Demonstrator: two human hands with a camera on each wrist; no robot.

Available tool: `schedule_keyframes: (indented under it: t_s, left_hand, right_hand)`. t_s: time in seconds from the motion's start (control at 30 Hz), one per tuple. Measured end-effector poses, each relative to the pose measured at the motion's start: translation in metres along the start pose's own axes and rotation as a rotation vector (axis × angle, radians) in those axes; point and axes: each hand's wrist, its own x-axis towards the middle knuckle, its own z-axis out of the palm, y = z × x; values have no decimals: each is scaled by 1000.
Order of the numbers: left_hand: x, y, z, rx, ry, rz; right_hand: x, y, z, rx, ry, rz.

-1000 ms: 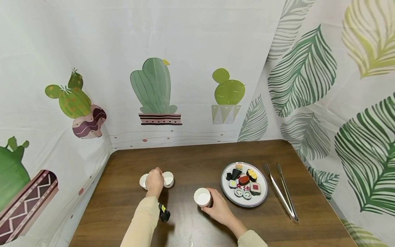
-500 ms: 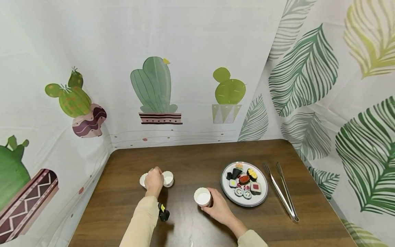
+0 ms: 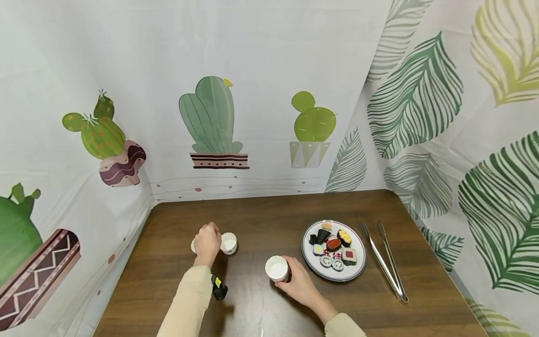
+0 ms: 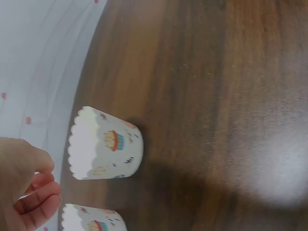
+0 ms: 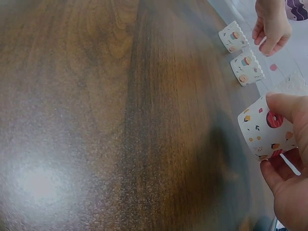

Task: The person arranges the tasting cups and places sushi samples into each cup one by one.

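Near the middle of the table, my right hand grips a white paper baking cup upright, thumb and fingers around its side. Its printed wall with a red donut shows in the right wrist view. My left hand hovers over two more paper baking cups farther left, fingers loosely curled with nothing between them. One standing baking cup is to its right; the other baking cup is mostly hidden behind the hand. In the left wrist view, the fingers are beside the scalloped rim of the nearer cup.
A round plate with several sushi pieces stands right of my right hand. Metal tongs lie beyond it, spread apart. A patterned cloth hangs behind the brown wooden table. A black device is at my left wrist.
My left hand has drifted slightly left and away from me, covering more of the leftmost cup. The right hand and its cup have stayed in place.
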Motion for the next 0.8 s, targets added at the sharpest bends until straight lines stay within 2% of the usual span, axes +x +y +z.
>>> schedule_keyframes:
  t_s: [0.2,0.4,0.63,0.8]
  left_hand:
    - [3,7,-8,4,1,55]
    - [1,21,-17,15,-49,79]
    - [-5,38,-16,24,-30,187]
    - [-12,51,-17,16,-91,250]
  right_hand:
    - [1,0,0,8,0,4]
    - [1,1,1,-8,-5,2]
    - [1,1,1,0,-4,7]
    - [1,0,1,8,-4,15]
